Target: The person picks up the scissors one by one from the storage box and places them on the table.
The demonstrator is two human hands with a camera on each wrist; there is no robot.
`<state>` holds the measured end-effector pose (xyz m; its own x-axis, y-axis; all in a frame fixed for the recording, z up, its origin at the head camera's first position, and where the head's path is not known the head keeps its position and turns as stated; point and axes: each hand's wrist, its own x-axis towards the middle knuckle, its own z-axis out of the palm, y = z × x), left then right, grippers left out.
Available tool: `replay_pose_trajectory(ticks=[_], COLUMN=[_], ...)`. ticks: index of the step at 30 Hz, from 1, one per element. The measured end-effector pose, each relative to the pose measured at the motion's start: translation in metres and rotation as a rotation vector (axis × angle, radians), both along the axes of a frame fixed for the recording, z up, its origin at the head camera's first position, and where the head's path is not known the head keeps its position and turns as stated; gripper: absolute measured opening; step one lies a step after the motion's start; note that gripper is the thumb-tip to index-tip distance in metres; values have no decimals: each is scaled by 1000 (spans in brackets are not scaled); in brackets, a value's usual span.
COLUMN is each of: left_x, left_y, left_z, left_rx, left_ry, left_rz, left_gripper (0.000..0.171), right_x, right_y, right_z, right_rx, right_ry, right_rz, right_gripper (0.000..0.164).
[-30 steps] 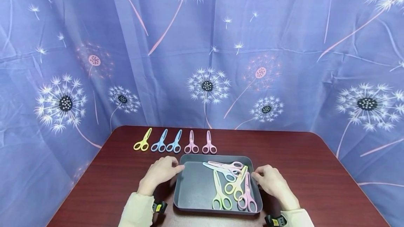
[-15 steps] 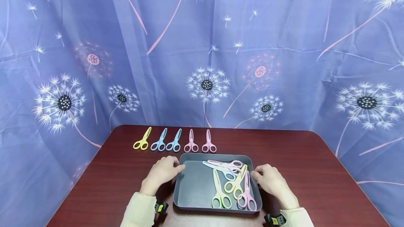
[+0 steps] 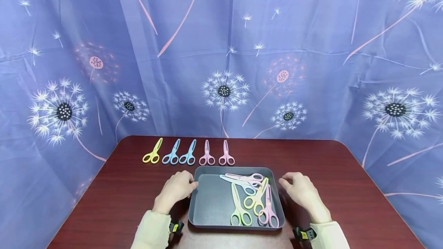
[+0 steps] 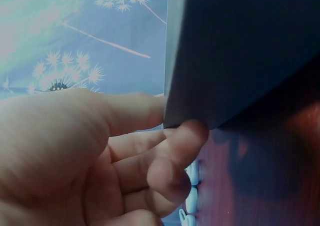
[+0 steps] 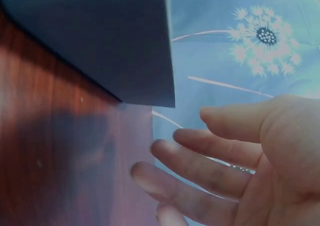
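A dark grey tray (image 3: 211, 199) stands near the table's front in the head view, several pairs of scissors lying in its right half. These are pink scissors (image 3: 268, 210), light blue scissors (image 3: 242, 183), yellow scissors (image 3: 257, 199) and yellow-green scissors (image 3: 238, 206). My left hand (image 3: 175, 190) pinches the tray's left wall between thumb and fingers, as the left wrist view also shows. My right hand (image 3: 302, 194) is just off the tray's right side, its fingers (image 5: 195, 171) spread and apart from the wall in the right wrist view.
Behind the tray lies a row of scissors, tips away from me: yellow scissors (image 3: 152, 153), two blue pairs (image 3: 172, 153), and two pink pairs (image 3: 207, 153). They rest on a dark red wooden table (image 3: 311, 156). A blue dandelion-print curtain (image 3: 180, 87) hangs behind it.
My right hand has let go of the tray's right wall and moved slightly away to the right. My left hand keeps its hold. The head view has shifted slightly.
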<state>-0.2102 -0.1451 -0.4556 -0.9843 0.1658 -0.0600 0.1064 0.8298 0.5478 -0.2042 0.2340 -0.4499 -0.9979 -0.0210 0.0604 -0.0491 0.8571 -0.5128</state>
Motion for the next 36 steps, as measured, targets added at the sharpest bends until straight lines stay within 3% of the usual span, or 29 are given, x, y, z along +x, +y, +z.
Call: replay_pose_trajectory(ticks=[6,18,29,36], left_x=[0,-4,-8,-7], left_y=[-1,-7,-8,-8], left_z=[-1,-3,-4,-6], left_rx=[-20,-33,-51,-56], left_ry=[6,-8,-6,-15], left_rz=[-7,-86,-103,-104], left_gripper=[30,18,21,22], right_x=[-5,-18,-28,-31], right_y=[-1,-14,-25,-29], right_z=[7,17,17,15], right_rx=[36,178,267,320], right_ry=[66,320,517,527], right_rz=[54,208,442,522], right_gripper=[12,7,12,14])
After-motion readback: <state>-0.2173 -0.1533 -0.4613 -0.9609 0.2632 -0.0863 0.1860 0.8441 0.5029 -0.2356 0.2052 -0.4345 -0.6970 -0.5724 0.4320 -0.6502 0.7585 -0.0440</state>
